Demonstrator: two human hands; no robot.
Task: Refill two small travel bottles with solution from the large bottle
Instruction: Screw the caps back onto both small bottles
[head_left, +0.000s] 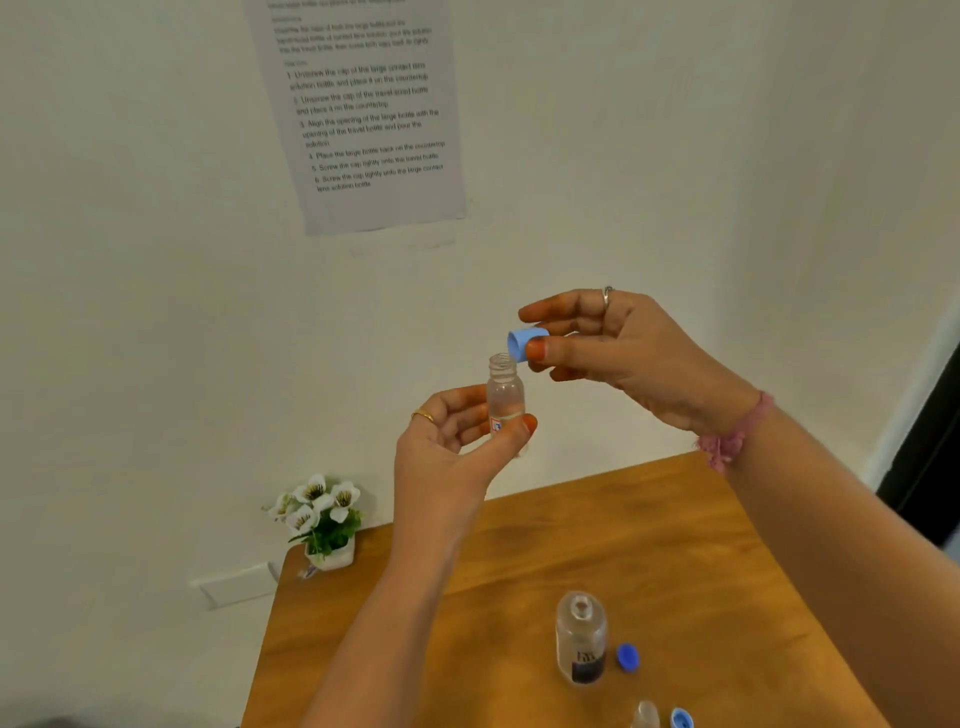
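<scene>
Leftmost, a white outlet plate (236, 584) sits low on the wall, and just right of it a small pot of white flowers (323, 519) stands at the back left corner of the wooden surface (675, 545). Above, a printed sheet (363, 114) of numbered steps hangs on the wall.

Next, the left hand (457, 447) is raised above the surface, its grip clamped on a small clear bottle (505, 392): thumb across the front near the label, fingers curled behind. That bottle is upright, uncapped, threaded neck bare, with a little clear liquid low inside.

Just up and right of its mouth, the right hand (623, 353) pinches a light blue cap (524, 340) between thumb and fingers, the cap tilted, close to the neck but apart from it. A ring shows on one finger and a pink thread band (732, 441) circles the wrist.

Lower down, the large bottle (581, 636) stands open on the surface, a dark label on its lower half. A blue cap (627, 657) lies just beside it to the right. At the bottom edge, the top of another small bottle (645, 716) peeks in, with a second blue cap (681, 719) just right of it.
</scene>
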